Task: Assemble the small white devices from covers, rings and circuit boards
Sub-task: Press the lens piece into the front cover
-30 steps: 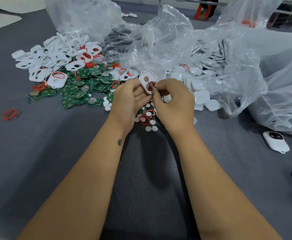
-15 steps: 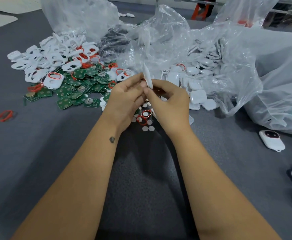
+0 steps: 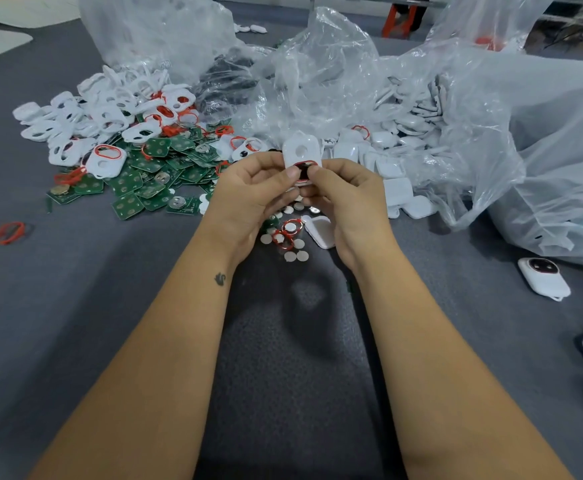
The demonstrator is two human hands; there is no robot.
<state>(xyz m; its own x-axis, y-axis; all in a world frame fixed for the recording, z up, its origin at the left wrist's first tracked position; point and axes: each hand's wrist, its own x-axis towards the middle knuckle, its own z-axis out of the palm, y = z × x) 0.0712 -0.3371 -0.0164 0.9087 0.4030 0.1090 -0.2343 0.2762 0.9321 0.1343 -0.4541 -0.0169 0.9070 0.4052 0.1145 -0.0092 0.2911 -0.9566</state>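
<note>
A grey mat (image 3: pixel 75 306) fills the frame, plastic bags (image 3: pixel 490 116) heaped at upper right. Both hands, left (image 3: pixel 252 199) and right (image 3: pixel 348 199), pinch 1 cover (image 3: pixel 301 150) at centre, upright, long axis vertical, face toward the camera

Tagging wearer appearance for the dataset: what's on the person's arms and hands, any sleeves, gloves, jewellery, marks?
Both forearms are bare up to the frame's lower edge: no sleeves show. The left hand and right hand wear no gloves, and no rings, watch or bracelets are visible. One marking: a small dark tattoo, roughly swan-shaped, on the left forearm just below the wrist. Fingernails look short and unpainted.
</note>
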